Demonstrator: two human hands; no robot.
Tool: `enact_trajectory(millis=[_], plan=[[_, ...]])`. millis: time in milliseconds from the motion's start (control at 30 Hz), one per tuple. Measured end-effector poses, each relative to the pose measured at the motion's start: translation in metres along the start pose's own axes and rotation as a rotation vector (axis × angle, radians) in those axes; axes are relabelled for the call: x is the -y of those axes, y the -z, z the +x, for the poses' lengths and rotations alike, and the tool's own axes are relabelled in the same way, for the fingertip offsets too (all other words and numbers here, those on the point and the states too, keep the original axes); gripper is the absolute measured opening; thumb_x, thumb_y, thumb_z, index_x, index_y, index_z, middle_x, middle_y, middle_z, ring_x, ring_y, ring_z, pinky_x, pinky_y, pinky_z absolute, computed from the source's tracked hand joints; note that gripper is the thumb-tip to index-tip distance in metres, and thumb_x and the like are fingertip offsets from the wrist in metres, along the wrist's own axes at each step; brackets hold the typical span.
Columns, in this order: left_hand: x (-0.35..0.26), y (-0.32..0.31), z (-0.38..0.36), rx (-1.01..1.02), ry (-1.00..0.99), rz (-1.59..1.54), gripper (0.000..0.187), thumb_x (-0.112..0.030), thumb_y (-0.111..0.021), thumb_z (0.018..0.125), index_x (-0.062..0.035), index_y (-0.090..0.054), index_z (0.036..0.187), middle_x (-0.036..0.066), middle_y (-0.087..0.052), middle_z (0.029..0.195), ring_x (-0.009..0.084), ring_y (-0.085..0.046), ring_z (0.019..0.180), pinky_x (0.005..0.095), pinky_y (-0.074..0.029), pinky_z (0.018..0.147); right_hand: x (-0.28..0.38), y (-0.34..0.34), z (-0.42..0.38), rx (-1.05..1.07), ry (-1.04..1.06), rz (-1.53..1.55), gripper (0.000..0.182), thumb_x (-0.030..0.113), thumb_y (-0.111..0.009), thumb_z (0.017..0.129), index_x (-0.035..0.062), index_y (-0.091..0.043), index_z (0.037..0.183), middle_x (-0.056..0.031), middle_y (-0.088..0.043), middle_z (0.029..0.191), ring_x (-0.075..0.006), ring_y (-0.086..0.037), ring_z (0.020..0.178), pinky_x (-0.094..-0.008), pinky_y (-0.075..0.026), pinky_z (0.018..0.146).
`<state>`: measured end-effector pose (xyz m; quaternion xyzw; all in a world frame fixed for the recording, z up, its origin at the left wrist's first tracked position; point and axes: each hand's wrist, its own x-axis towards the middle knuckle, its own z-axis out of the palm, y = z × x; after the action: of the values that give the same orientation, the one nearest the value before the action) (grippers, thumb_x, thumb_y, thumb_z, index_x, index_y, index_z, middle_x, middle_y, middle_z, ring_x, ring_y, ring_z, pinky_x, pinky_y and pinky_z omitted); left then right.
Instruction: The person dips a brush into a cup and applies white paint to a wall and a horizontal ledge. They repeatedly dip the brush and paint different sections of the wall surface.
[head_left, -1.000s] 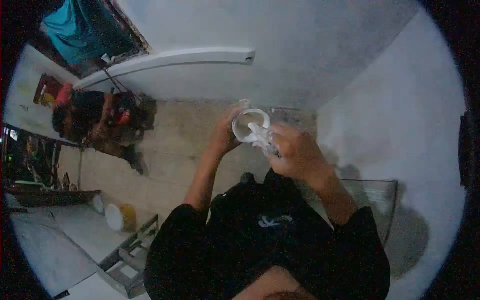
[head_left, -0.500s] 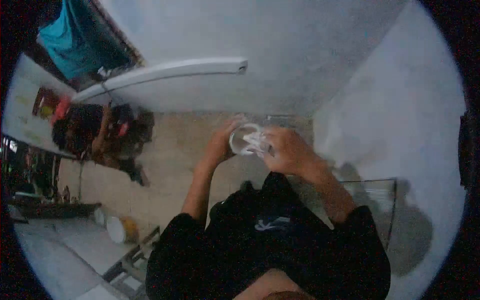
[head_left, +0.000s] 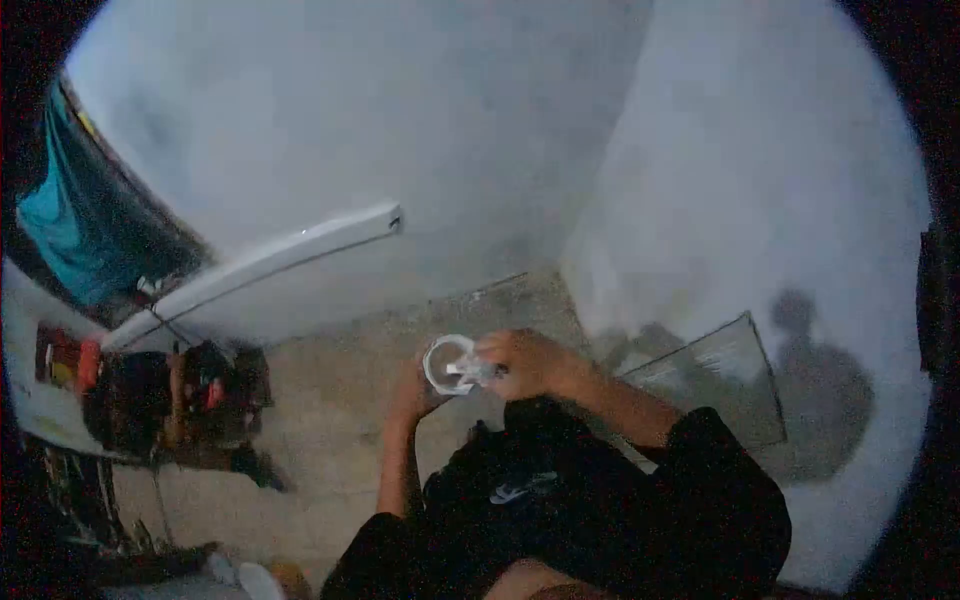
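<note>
A white round cup-like container, its open rim facing up, is gripped on its left side by my left hand. At its right rim, my right hand is closed on a crumpled white cloth or tissue, part of which reaches over the opening. Blur hides the finger details and the inside of the container.
Another person in dark clothing is at the left. A white ledge runs along the wall, near a teal cloth. A framed glass-like panel leans at the right. Tiled floor lies below.
The view has turned, so the ledge and other person appear lower and further left. Both hands still hold their things; the white material now shows less over the container's opening.
</note>
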<state>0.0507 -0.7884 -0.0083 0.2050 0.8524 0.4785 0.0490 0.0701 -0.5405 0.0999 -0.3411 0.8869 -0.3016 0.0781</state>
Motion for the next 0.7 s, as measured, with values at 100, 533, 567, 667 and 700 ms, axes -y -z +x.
enact_trajectory(millis=[100,533,567,667,700], plan=[[0.011,-0.02,0.001,0.147,0.003,0.072,0.078,-0.031,-0.094,0.064,-0.0077,-0.061,0.13,0.014,-0.067,0.127,0.0325,-0.065,0.115,0.0447,-0.053,0.098,0.006,0.013,-0.034,-0.015,-0.041,-0.028,0.039,0.018,-0.077,0.078,0.0068,-0.07,0.114,-0.0176,-0.07,0.109,-0.0348,-0.07,0.095,-0.0439,-0.057,0.083],[0.031,0.049,-0.023,0.196,0.006,0.01,0.083,-0.039,-0.092,0.067,-0.0068,-0.057,0.135,0.016,-0.068,0.124,0.0335,-0.065,0.116,0.0471,-0.053,0.096,0.075,0.059,-0.026,-0.347,-0.124,-0.116,0.025,0.016,-0.069,0.088,0.0105,-0.072,0.113,-0.0094,-0.074,0.114,-0.0292,-0.07,0.106,-0.0407,-0.053,0.099],[0.053,0.043,-0.03,0.192,0.099,0.04,0.087,-0.041,-0.092,0.066,-0.0068,-0.055,0.137,0.016,-0.066,0.128,0.0337,-0.064,0.118,0.0474,-0.052,0.098,0.079,0.063,-0.024,-0.356,-0.109,-0.123,0.025,0.016,-0.069,0.088,0.0105,-0.072,0.113,-0.0094,-0.074,0.114,-0.0292,-0.07,0.106,-0.0407,-0.053,0.099],[0.096,0.069,-0.068,0.241,0.142,0.093,0.095,-0.045,-0.092,0.066,-0.0076,-0.049,0.142,0.015,-0.061,0.136,0.0343,-0.06,0.123,0.048,-0.049,0.103,0.077,0.048,-0.025,-0.394,-0.287,0.063,0.034,0.016,-0.077,0.083,0.0108,-0.07,0.115,-0.0116,-0.067,0.122,-0.0276,-0.064,0.112,-0.0406,-0.049,0.102],[0.106,0.077,-0.078,0.306,0.096,0.109,0.099,-0.046,-0.092,0.065,-0.0083,-0.047,0.144,0.014,-0.059,0.14,0.0347,-0.058,0.126,0.0483,-0.048,0.105,0.074,0.039,-0.026,-0.36,-0.404,0.129,0.039,0.016,-0.081,0.08,0.0106,-0.069,0.117,-0.0124,-0.063,0.127,-0.027,-0.061,0.116,-0.0407,-0.046,0.105]])
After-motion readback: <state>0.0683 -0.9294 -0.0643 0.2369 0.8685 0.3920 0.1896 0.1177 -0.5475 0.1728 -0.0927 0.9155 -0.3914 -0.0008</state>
